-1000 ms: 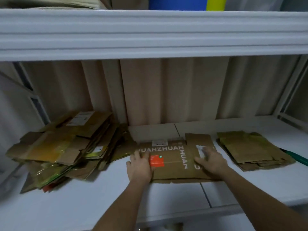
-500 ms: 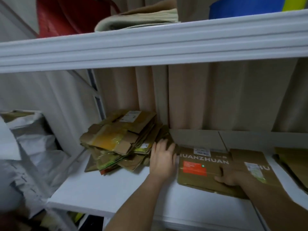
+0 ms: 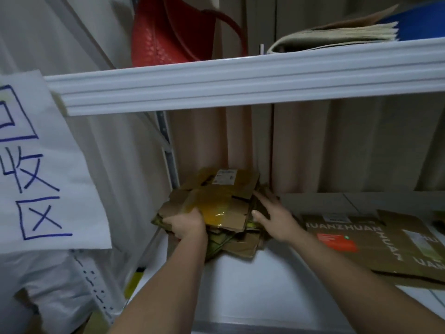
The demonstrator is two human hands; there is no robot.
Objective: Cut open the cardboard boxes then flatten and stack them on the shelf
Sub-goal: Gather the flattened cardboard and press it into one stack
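A pile of flattened cardboard boxes (image 3: 216,201) with yellow tape lies at the left end of the white shelf (image 3: 252,292). My left hand (image 3: 186,225) grips the pile's near left edge, fingers curled under it. My right hand (image 3: 274,218) presses against the pile's right side with straight, spread fingers. A large flattened box printed "HUANZHUAN" (image 3: 375,244) lies flat on the shelf to the right, apart from both hands.
An upper shelf (image 3: 240,83) hangs overhead and carries a red bag (image 3: 168,32) and folded cardboard (image 3: 337,37). A white sack with a paper sign (image 3: 43,165) stands left of the shelf frame. A beige curtain (image 3: 313,145) closes the back.
Both hands left the "HUANZHUAN" box and moved left to the taped pile. My left hand took hold of its edge. The view swung left and up.
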